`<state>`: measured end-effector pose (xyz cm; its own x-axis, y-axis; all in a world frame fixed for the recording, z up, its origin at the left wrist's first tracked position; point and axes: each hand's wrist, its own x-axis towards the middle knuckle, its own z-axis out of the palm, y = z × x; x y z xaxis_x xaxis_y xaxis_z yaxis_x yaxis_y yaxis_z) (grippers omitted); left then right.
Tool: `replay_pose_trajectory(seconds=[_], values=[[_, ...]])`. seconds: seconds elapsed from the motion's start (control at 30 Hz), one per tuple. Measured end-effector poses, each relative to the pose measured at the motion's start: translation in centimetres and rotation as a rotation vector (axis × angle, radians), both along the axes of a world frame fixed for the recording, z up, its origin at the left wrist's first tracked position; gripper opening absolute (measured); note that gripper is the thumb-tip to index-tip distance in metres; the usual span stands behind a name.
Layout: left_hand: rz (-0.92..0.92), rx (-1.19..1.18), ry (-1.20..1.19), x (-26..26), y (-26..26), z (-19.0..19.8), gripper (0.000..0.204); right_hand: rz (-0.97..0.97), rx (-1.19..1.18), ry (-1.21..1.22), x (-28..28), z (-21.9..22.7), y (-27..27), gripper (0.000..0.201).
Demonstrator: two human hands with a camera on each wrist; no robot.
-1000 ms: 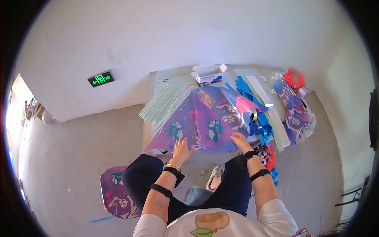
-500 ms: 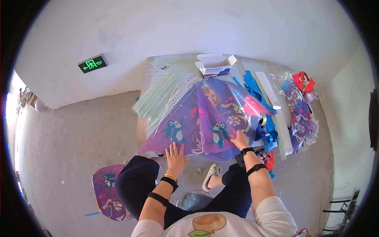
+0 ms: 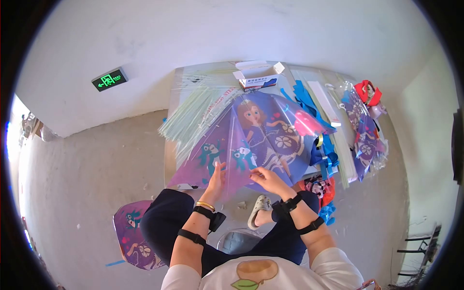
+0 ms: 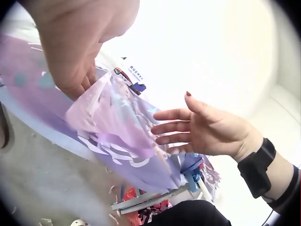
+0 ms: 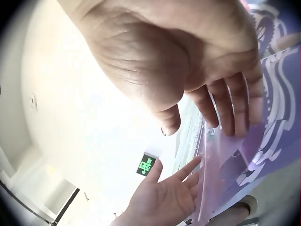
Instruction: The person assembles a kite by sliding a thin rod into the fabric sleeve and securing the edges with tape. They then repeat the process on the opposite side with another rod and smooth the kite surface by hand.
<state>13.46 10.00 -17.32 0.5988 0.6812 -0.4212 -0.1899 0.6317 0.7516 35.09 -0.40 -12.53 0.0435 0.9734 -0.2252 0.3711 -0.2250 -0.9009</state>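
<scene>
A purple kite (image 3: 270, 135) printed with a cartoon princess lies spread on the table (image 3: 176, 89) in front of me. Its near left part stands up as a flap (image 3: 227, 164). My left hand (image 3: 215, 178) is against that flap with straight fingers, propping it up; the left wrist view shows the hand (image 4: 75, 42) at the sheet's raised edge (image 4: 122, 136). My right hand (image 3: 265, 178) hovers open just right of the flap, fingers stretched towards it. The right wrist view shows its palm (image 5: 188, 61) over the kite (image 5: 263, 127), the left hand (image 5: 162, 197) below.
A white open box (image 3: 256, 77) sits at the table's far edge. Pale green rods (image 3: 191, 118) fan out on the left, blue strips (image 3: 304, 104) and bagged kites (image 3: 362, 137) lie on the right. Another purple kite (image 3: 130, 237) lies on the floor by my left knee.
The kite's near left part has been lifted into a standing flap, uncovering the princess picture. My right hand moved left from the kite's lower right edge towards the flap.
</scene>
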Motion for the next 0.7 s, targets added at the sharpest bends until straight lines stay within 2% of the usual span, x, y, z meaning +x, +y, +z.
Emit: replay_pose_trajectory(seconds=[0.1,0.13,0.2,0.27,0.33,0.4,0.43,0.47,0.53,0.6,0.63,0.7], values=[[-0.052,-0.047,0.079,0.1,-0.2,2.3,0.083,-0.068,-0.031,0.107,1.5,-1.3,-1.0,0.05],[-0.095,0.047,0.075,1.0,-0.8,3.8,0.082,-0.064,-0.032,0.111,2.1,-1.2,-1.4,0.05],[-0.18,0.227,0.003,3.6,-2.2,4.4,0.079,-0.153,0.152,-0.194,4.1,-0.5,-2.5,0.047],[-0.23,0.325,-0.068,7.3,-3.9,3.9,0.074,-0.358,0.044,0.04,7.7,-2.2,-3.7,0.045],[-0.224,0.335,-0.068,9.2,-4.7,4.0,0.071,-0.524,0.088,-0.075,10.8,-2.0,-5.6,0.042],[-0.346,0.594,0.212,9.3,-4.5,4.7,0.067,-0.636,0.197,-0.241,12.4,-0.8,-6.8,0.037],[-0.321,0.61,0.349,8.7,-4.1,5.4,0.054,-0.667,0.174,-0.349,12.7,0.0,-7.0,0.034],[-0.314,0.607,0.356,7.7,-3.2,4.2,0.054,-0.7,0.15,-0.458,12.8,0.4,-7.1,0.032],[-0.046,1.133,0.669,5.0,-1.1,0.5,0.044,-0.681,0.171,-0.457,11.8,0.6,-6.0,0.03],[0.078,1.086,0.87,1.7,0.4,0.8,0.042,-0.506,0.283,-0.362,9.4,0.5,-3.6,0.029],[0.083,1.076,0.875,0.1,1.0,0.3,0.042,-0.419,0.245,-0.324,7.3,1.4,-1.9,0.028],[0.046,1.055,1.131,-2.5,2.4,-1.3,0.05,-0.246,0.212,-0.251,2.9,1.1,1.6,0.029]])
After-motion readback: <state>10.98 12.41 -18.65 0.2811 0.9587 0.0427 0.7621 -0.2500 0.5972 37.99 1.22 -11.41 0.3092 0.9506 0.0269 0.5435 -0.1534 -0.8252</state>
